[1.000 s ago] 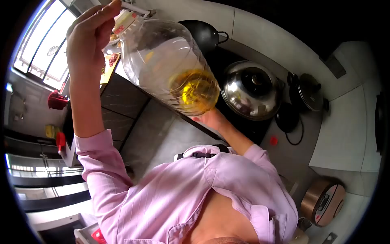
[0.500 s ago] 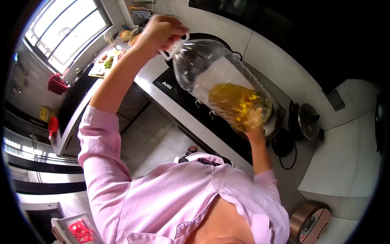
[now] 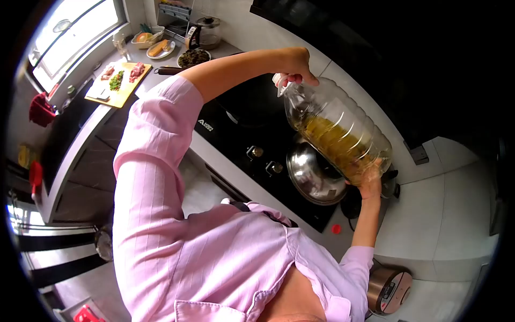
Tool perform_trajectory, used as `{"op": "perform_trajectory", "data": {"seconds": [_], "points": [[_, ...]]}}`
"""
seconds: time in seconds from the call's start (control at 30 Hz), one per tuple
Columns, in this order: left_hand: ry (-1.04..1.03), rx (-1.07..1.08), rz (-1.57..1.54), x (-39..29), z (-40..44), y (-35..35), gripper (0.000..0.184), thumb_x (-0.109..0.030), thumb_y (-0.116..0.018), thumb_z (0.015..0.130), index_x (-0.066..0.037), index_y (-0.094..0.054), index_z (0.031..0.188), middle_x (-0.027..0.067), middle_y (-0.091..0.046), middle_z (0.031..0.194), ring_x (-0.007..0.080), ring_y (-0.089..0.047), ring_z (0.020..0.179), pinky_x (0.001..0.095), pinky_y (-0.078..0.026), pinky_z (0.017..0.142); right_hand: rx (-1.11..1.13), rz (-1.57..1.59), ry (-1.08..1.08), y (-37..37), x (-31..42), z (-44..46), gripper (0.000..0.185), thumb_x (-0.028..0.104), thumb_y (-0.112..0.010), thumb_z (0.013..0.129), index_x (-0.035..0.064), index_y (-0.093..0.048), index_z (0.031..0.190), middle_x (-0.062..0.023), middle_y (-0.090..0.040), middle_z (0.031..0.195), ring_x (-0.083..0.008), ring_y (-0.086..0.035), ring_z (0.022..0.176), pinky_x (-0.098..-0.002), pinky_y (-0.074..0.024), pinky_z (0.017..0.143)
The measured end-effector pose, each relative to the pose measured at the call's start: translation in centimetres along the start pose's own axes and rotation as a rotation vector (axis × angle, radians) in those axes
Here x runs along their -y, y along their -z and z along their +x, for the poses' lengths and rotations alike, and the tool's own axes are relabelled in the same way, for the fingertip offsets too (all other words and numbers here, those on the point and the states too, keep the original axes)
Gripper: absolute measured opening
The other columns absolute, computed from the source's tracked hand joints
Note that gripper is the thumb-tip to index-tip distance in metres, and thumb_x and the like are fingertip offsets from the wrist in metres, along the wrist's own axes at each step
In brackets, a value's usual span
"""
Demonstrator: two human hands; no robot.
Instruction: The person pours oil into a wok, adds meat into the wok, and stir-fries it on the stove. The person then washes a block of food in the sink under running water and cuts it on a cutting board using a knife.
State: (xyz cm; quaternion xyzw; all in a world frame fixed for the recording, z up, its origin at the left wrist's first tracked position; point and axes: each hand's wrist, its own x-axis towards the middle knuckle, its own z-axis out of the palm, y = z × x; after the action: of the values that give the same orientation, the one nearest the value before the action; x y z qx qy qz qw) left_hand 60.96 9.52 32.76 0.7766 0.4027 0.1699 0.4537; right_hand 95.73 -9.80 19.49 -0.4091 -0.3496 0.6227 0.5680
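A large clear plastic oil bottle with yellow oil in its lower part is held tilted over the stove, its neck toward the left. My left hand is closed around the neck by the white handle. Under the base, my right hand supports the bottle with fingers pressed against the plastic. Below the bottle, a shiny metal lid covers the right side of the black stove. A dark wok on the left burner is partly hidden behind my left forearm.
A cutting board at the left holds chopped greens and meat. Behind it stand a plate of yellow food, a dish of dark food and a glass pot. A red cap lies right of the stove, near a rice cooker.
Both hands have shifted the bottle to the right in view, and my left arm now reaches farther across the stove. The metal lid and the red cap have come into clearer view.
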Motion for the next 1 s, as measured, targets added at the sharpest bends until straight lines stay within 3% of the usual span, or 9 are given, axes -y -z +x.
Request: {"op": "perform_trajectory", "data": {"seconds": [0.03,0.27,0.57,0.87,1.0], "points": [[0.008,0.046,0.01,0.6,1.0,0.3,0.037,-0.026,-0.073,0.068,0.006,-0.054,0.06,0.0091,-0.048,0.048,0.0179,-0.046,0.035,0.0311,-0.043,0.034,-0.083,-0.045,0.001,0.4,0.1,0.3,0.062,0.059,-0.032,0.084,0.0119,-0.036,0.124,-0.0105,-0.051,0.114,-0.0264,-0.055,0.096,-0.0439,-0.0539,0.05],[-0.003,0.205,0.072,2.4,4.3,1.3,0.039,-0.027,-0.072,0.07,0.006,-0.055,0.057,0.0111,-0.05,0.048,0.0208,-0.048,0.034,0.0336,-0.044,0.034,-0.185,-0.186,-0.013,-1.6,1.8,0.4,0.067,0.061,-0.031,0.083,0.009,-0.033,0.126,-0.0118,-0.05,0.115,-0.0273,-0.057,0.093,-0.0395,-0.0529,0.049],[-0.093,0.151,0.015,4.7,4.8,2.1,0.038,-0.023,-0.072,0.069,0.006,-0.051,0.056,0.0122,-0.052,0.048,0.0208,-0.05,0.035,0.0345,-0.044,0.032,-0.243,-0.275,-0.011,-4.7,3.7,1.1,0.067,0.06,-0.036,0.082,0.0066,-0.034,0.123,-0.0163,-0.051,0.113,-0.0287,-0.058,0.09,-0.0415,-0.0524,0.05],[-0.115,0.114,-0.066,6.8,5.2,3.2,0.037,-0.02,-0.071,0.07,0.006,-0.05,0.055,0.0123,-0.052,0.048,0.0211,-0.05,0.035,0.0341,-0.045,0.033,-0.244,-0.357,-0.08,-8.4,5.7,1.9,0.062,0.06,-0.038,0.081,0.0086,-0.038,0.116,-0.0193,-0.052,0.106,-0.0276,-0.06,0.074,-0.0405,-0.053,0.046],[-0.124,0.065,-0.038,7.4,5.2,4.0,0.037,-0.022,-0.072,0.069,0.006,-0.051,0.056,0.0121,-0.052,0.048,0.0206,-0.05,0.035,0.0329,-0.045,0.034,-0.211,-0.367,-0.077,-8.8,6.3,2.9,0.068,0.055,-0.044,0.082,0.0022,-0.032,0.123,-0.0222,-0.051,0.106,-0.0305,-0.06,0.076,-0.0386,-0.0525,0.048]]}}
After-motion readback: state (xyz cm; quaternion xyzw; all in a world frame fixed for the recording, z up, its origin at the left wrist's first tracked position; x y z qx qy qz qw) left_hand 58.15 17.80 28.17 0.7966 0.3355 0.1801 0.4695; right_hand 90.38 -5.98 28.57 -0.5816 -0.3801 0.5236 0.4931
